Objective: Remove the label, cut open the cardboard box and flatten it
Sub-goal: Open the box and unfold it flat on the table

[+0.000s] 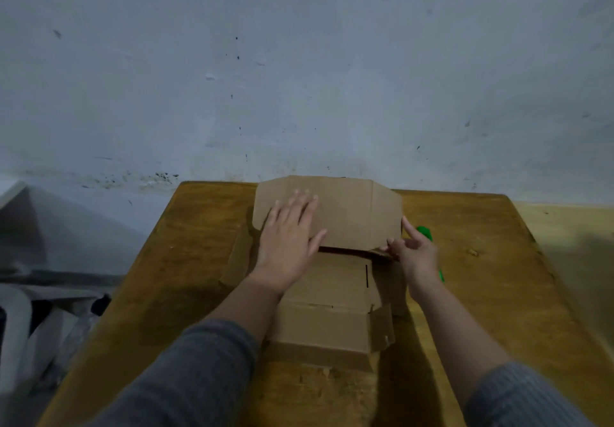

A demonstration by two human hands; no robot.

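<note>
2 hands work the box [332, 310]: left hand [287, 237], spread wide, pins the far flap [352, 210] at 12 o'clock. Right hand [413, 250] pinches its 3 o'clock corner, apparently to flatten it; a green tool [425, 232] lies alongside.

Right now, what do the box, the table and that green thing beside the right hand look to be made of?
Cardboard box: plain brown cardboard, matte, with creased fold lines and cut slots. Table: seemingly wood, yellow-brown with a worn, slightly glossy varnish and dark stains. Green tool: probably plastic, going by its bright uniform colour; it is mostly hidden behind the right hand, so this is uncertain.
</note>
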